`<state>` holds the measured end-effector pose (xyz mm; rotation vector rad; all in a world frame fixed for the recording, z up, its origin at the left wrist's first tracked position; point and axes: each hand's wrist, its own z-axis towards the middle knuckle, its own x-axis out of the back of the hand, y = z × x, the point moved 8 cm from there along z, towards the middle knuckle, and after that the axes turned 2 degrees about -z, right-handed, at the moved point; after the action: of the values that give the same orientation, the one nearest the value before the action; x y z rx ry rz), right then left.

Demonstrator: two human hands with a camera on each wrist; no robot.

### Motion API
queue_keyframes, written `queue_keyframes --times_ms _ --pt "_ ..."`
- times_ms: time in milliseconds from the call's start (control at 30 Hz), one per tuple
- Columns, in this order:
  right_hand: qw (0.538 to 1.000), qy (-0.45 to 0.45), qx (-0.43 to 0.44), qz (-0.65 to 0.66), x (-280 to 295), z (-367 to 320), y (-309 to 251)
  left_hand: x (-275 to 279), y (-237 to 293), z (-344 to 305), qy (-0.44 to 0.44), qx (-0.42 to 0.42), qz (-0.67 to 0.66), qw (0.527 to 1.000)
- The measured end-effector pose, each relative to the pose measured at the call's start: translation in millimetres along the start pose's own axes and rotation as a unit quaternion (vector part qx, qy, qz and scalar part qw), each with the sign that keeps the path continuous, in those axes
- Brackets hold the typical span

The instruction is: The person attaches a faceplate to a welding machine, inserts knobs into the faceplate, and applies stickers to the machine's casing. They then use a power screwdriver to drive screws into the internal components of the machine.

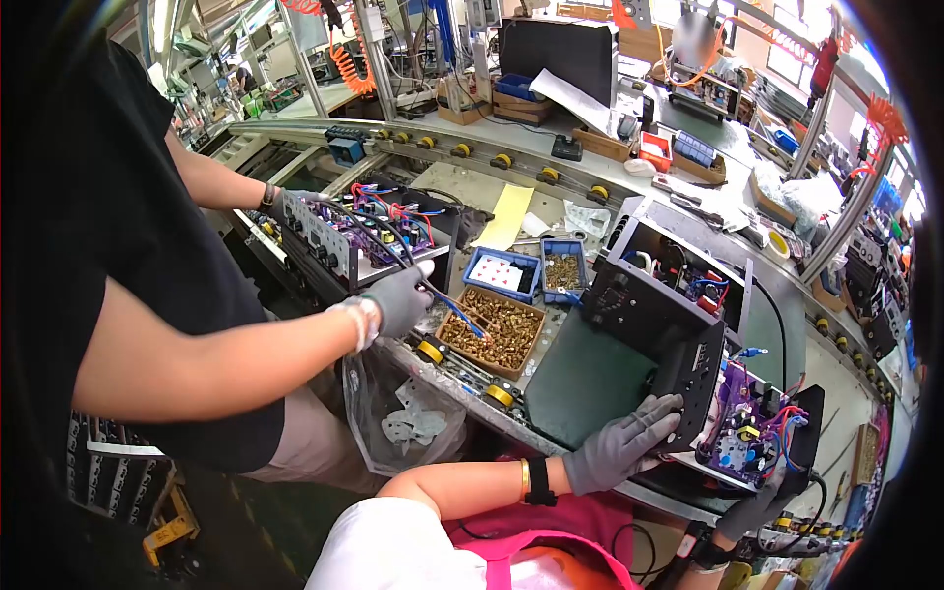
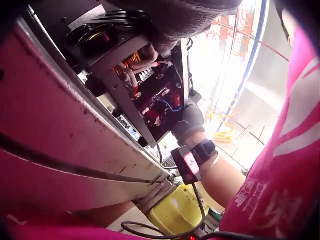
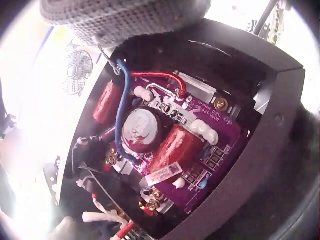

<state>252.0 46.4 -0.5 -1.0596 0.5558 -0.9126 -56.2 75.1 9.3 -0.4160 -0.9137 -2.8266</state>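
A black-cased electronic unit with a purple circuit board (image 1: 742,428) lies at the lower right of the head view. My gloved left hand (image 1: 624,444) rests extended fingers against its dark front panel (image 1: 693,388); the same glove (image 2: 195,17) crosses the top of the left wrist view. At the unit's near right corner, my gloved right hand (image 1: 752,506) holds the black edge, partly hidden beneath it. Red and blue wires, a round coil-like part (image 3: 141,129) and red blocks (image 3: 175,150) show inside the case in the right wrist view.
Behind stands another open black chassis (image 1: 639,305). A box of brass fittings (image 1: 497,329) and blue trays (image 1: 501,273) sit left of it. Another person's gloved hand (image 1: 401,300) holds cables beside a third unit (image 1: 369,231). Rollers (image 1: 500,395) line the conveyor edge.
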Motion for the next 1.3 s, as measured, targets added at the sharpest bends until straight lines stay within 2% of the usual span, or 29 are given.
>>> queue_keyframes --times_ms 133,233,267,367,467,500,567,600,700,733,833,867,967,1100,1300 --pt "0.994 0.062 -0.028 -0.085 1.4 -26.1 -18.3 -2.2 -1.7 -3.0 0.007 0.006 0.005 1.000" --pt "0.993 -0.011 0.035 -0.114 5.3 -45.4 -13.1 -3.6 -2.5 -4.5 0.020 0.002 0.011 1.000" --pt "0.994 -0.044 0.049 -0.084 5.9 -52.9 -15.4 -3.2 -2.2 -4.5 0.021 0.003 0.011 1.000" --pt "0.983 -0.072 0.114 -0.124 22.0 -60.1 -1.0 -1.7 -1.6 -2.9 0.024 0.004 0.010 1.000" --pt "0.994 -0.039 -0.001 -0.104 41.3 -68.8 19.1 -3.5 -2.1 -4.1 0.025 0.009 0.009 1.000" --pt "0.988 -0.111 0.051 -0.098 35.9 -73.8 16.0 -3.8 -2.5 -4.7 0.022 0.012 0.010 1.000" --pt "0.952 -0.252 0.151 -0.082 25.3 -92.2 9.4 -3.7 -3.0 -5.5 0.019 0.018 0.016 1.000" --pt "0.960 -0.224 0.154 -0.064 23.4 -94.4 0.6 -3.7 -2.6 -5.4 0.019 0.022 0.020 0.999" --pt "0.880 -0.415 0.224 -0.051 -34.5 -128.2 -37.6 -3.3 -1.6 -5.0 0.017 0.022 0.029 0.999" --pt "0.845 -0.454 0.275 -0.065 -50.5 -135.0 -43.0 -2.4 -1.7 -4.7 0.018 0.020 0.034 0.999" --pt "0.793 -0.495 0.352 -0.047 -78.4 -160.1 -66.0 -0.6 -1.4 -3.3 0.020 0.015 0.030 0.999" --pt "0.784 -0.518 0.342 -0.006 -89.6 -171.8 -53.8 -0.3 -3.1 -4.0 0.026 0.011 0.032 0.999" --pt "0.724 -0.581 0.365 -0.065 -101.6 -190.4 -37.3 -3.0 -5.4 -5.7 0.032 0.004 0.030 0.999" --pt "0.741 -0.567 0.358 -0.044 -108.3 -194.9 -22.3 -0.3 -3.9 -3.7 0.032 0.009 0.023 0.999" --pt "0.732 -0.566 0.370 -0.081 -105.5 -197.9 -11.1 -1.7 -5.9 -4.5 0.033 0.006 0.023 0.999"
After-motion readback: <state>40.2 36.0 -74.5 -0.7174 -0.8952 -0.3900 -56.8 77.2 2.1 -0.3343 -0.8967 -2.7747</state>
